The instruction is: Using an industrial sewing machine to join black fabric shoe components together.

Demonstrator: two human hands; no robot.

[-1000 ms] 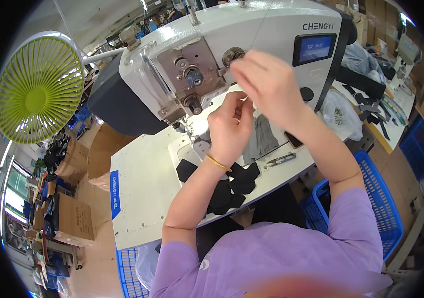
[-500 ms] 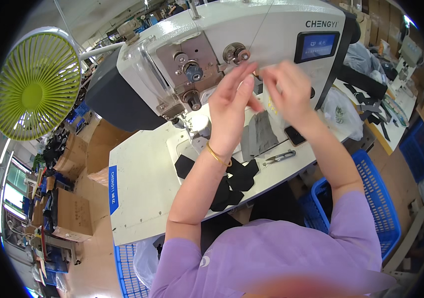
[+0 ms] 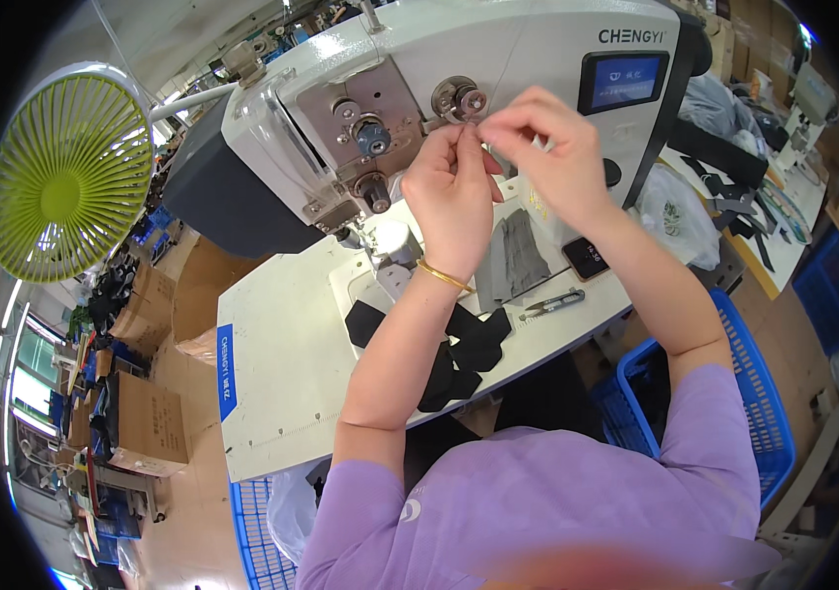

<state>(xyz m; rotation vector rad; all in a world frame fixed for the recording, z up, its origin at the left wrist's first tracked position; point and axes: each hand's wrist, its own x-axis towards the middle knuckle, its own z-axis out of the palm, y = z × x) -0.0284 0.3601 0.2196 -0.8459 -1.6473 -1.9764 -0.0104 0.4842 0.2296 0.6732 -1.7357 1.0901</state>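
Both hands are raised in front of the white sewing machine [image 3: 547,59], their fingertips meeting just below its round tension dial [image 3: 460,99]. Thumb and fingers are pinched together on my left hand [image 3: 449,192], which wears a gold bangle [image 3: 444,275] at the wrist. In a pinch close beside it is my right hand [image 3: 559,152]. Whatever lies between the fingertips is too fine to make out. Below the hands, grey fabric strips [image 3: 520,258] lie on the white table [image 3: 277,393]. Several black cut fabric pieces [image 3: 479,341] are heaped near the front edge.
Thread snips [image 3: 552,305] and a phone [image 3: 586,258] rest right of the strips. A small screen [image 3: 624,82] is set in the machine. A green fan [image 3: 65,182] stands at left. Blue baskets [image 3: 756,393] flank me below the table; a plastic bag [image 3: 675,221] sits at right.
My right hand has moved left and slightly up, and its fingers have closed to a pinch against the left fingertips. My left hand's spread fingers have also drawn together.
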